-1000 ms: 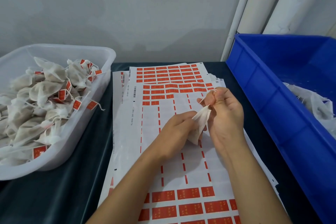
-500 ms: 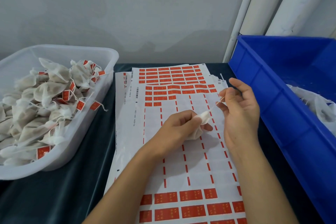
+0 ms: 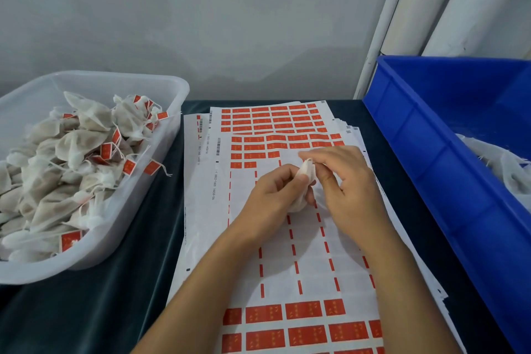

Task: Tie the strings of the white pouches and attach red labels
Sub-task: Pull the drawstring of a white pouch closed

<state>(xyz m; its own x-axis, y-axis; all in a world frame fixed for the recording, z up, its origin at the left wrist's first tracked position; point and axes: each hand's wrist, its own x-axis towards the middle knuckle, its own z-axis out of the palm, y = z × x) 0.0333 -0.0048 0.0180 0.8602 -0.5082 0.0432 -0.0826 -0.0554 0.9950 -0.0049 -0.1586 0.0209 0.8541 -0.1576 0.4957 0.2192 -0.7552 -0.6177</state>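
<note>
Tub (image 3: 172, 89) of clear plastic sits at your far left on the dark cloth (image 3: 115, 310), heaped with finished pouches (image 3: 77, 146) whose strings carry red labels (image 3: 106, 150); one tagged string (image 3: 156, 167) hangs over the tub's near rim.

Just to the right of it lies a fanned stack of label sheets (image 3: 201, 210), running from the back edge of the table down toward you. The top sheet has red stickers left in its upper rows and its lowest rows, while the wide middle band is peeled bare, with only thin red dashes between the columns.

Over that bare band your two hands meet. Your left hand (image 3: 270, 195) is curled round a small white pouch (image 3: 306, 174), thumb and fingers gripping its body. Your right hand (image 3: 342, 181) is touching it from the other side, fingers bent in and pinching at the pouch's gathered top (the string itself is too fine to make out here). The pouch is held above the sheet, between the two hands.

At your right stands a blue bin (image 3: 431, 169), its long wall just beside the sheets. Loose white pouches (image 3: 505, 169) lie in its right part, cut off by the edge of the view. White pipes (image 3: 416, 8) run up the grey wall behind it.
</note>
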